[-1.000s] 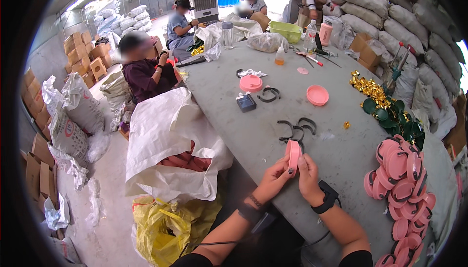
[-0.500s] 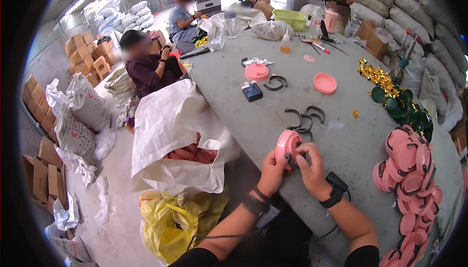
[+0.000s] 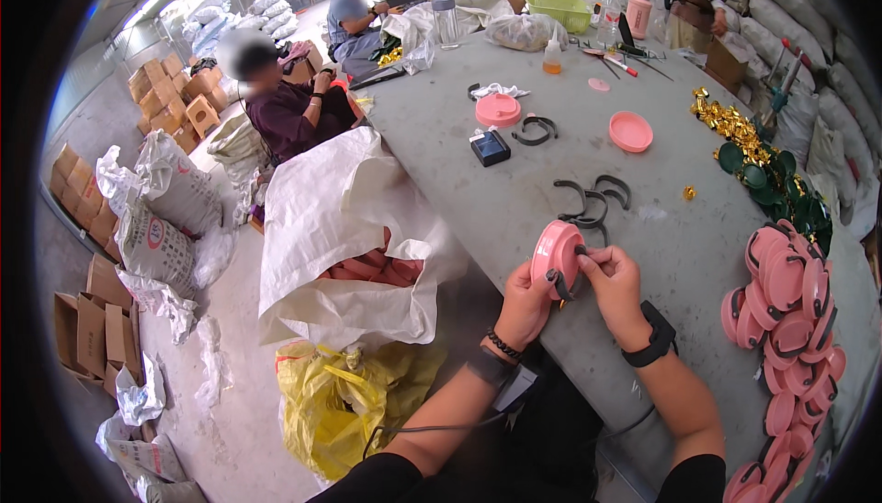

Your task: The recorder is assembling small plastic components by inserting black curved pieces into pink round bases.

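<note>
A round pink plastic lid [image 3: 551, 250] stands on edge above the near side of the table, gripped at its rim by my left hand [image 3: 524, 308]. A dark curved handle piece [image 3: 559, 284] shows against the lid's lower side. My right hand [image 3: 614, 284] pinches the dark handle part at the lid's right side between thumb and fingers. Just beyond my hands lie several loose dark curved handles [image 3: 614, 191] on the grey table [image 3: 441, 126]. To the right is a long heap of pink lids with dark handles [image 3: 788, 338].
Farther up the table are a pink lid [image 3: 498, 110], a pink ring-shaped dish [image 3: 630, 132], a small dark box [image 3: 490, 147] and gold and green pieces [image 3: 763, 172]. Left of the table stand a white sack [image 3: 322, 200] of pink parts and a yellow bag [image 3: 331, 402]. Other people work beyond.
The view has shifted, so the scene sits slightly right and lower. The lid has turned a little in my left hand, and my right fingers have moved to its outer right side.
</note>
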